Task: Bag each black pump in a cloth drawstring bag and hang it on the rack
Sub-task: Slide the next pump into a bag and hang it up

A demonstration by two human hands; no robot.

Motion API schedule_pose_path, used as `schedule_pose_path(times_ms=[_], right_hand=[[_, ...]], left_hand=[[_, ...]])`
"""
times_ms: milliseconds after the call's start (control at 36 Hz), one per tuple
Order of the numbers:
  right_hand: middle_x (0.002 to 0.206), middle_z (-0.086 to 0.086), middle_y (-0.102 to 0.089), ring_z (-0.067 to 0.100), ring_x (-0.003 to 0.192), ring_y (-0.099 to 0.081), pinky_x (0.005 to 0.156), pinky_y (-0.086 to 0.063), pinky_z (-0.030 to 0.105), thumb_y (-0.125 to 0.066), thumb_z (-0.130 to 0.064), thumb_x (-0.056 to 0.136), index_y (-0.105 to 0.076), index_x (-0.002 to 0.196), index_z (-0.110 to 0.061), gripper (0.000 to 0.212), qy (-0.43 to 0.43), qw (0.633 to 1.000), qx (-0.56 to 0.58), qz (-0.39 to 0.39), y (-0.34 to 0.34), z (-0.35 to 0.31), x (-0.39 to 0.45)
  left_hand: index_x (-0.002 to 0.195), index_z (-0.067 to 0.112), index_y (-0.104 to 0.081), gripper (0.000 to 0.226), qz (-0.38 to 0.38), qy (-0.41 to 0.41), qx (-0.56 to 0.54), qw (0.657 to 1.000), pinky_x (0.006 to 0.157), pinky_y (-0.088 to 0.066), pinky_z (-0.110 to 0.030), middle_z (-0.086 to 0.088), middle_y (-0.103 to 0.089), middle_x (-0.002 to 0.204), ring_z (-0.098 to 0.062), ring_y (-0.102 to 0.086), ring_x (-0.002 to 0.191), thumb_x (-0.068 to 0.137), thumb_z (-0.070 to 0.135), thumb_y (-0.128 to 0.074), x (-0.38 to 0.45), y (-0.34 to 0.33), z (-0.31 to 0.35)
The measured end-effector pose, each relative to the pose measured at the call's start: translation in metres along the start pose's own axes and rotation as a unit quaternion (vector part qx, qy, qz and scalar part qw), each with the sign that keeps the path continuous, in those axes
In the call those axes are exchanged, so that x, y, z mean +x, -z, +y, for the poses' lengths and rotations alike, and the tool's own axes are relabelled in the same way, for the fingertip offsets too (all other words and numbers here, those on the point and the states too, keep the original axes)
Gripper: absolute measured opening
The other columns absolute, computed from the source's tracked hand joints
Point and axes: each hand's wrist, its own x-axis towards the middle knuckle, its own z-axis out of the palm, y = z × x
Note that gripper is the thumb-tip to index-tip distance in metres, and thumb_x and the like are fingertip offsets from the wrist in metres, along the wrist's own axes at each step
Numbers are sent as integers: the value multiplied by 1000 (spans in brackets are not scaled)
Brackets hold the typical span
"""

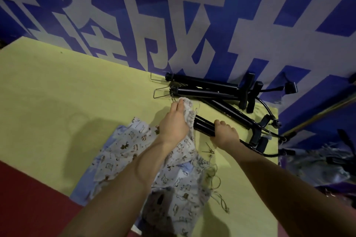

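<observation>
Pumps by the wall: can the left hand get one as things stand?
Probably not yet: the left hand is gripping a bag over the pump in the right hand. Wall pumps lie unobstructed beyond.

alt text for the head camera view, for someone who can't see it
A person's left hand pulls a printed cloth drawstring bag over the end of a black pump gripped by the right hand. More black pumps and loose bags lie on the yellow-green table.
</observation>
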Motion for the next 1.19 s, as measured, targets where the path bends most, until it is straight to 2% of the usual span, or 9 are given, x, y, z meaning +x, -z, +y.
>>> schedule_pose_path(times_ms=[167,333,583,639,806,861,944,1083,1194], right_hand=[[113,10,-54,31,103,-55,70,-42,34,-62,-25,81,-35,127,-17,54,19,1000,0,5,4,0,-1],[85,2,-51,25,74,-50,60,-37,30,-59,-38,80,-39,118,-17,48,27,999,-1,44,16,5,-13],[90,0,-63,24,80,-61,64,-51,32,-51,-58,84,-45,119,-24,49,38,995,45,82,39,8,-34],[91,1,-64,24,82,-61,64,-49,32,-49,-62,84,-45,123,-23,55,39,993,47,103,44,8,-41],[103,5,-65,28,90,-63,72,-51,34,-53,-52,84,-44,126,-21,53,35,984,58,164,58,10,-62],[105,5,-65,29,90,-63,71,-49,33,-55,-48,84,-46,121,-20,48,32,980,74,183,62,9,-67],[102,7,-66,30,89,-62,68,-43,31,-58,-45,83,-46,118,-19,45,25,972,93,216,68,8,-77],[107,5,-66,28,92,-63,70,-42,30,-59,-44,82,-47,122,-21,48,57,965,95,236,75,9,-90],[101,3,-66,26,89,-62,68,-43,30,-58,-47,81,-47,120,-22,47,75,973,32,214,75,9,-96]], left_hand=[[150,12,-12,76,-8,-1,-5,1000,86,-47,-39,-4,-28,146,-30,-50,113,87,8,-53,6,-5,-1],[149,14,-16,70,18,-9,-7,1000,77,-46,-36,-3,-32,144,-26,-53,107,88,6,-49,3,-4,-12],[150,12,-13,68,40,-5,-4,999,67,-37,-26,-2,-26,149,-27,-57,105,92,9,-48,-13,8,-23],[150,12,-14,69,45,-7,-7,999,64,-38,-27,-1,-25,149,-26,-58,101,91,9,-50,-16,11,-26],[151,16,-8,72,24,-22,-6,999,59,-41,-31,0,-19,153,-27,-58,97,92,8,-47,-16,20,-28],[152,18,-4,76,-1,-16,-1,1000,61,-44,-32,1,-16,154,-26,-57,99,90,6,-47,-13,23,-27],[152,19,0,80,-39,-17,-6,999,79,-51,-36,2,-10,157,-26,-53,115,88,6,-48,-12,30,-27],[151,20,5,89,-65,-53,-29,996,99,-46,-36,7,3,160,-21,-43,130,84,4,-52,-15,47,-28],[150,22,12,98,-83,-80,-42,992,92,-50,-33,12,12,158,-19,-40,133,81,-4,-52,-18,58,-29]])
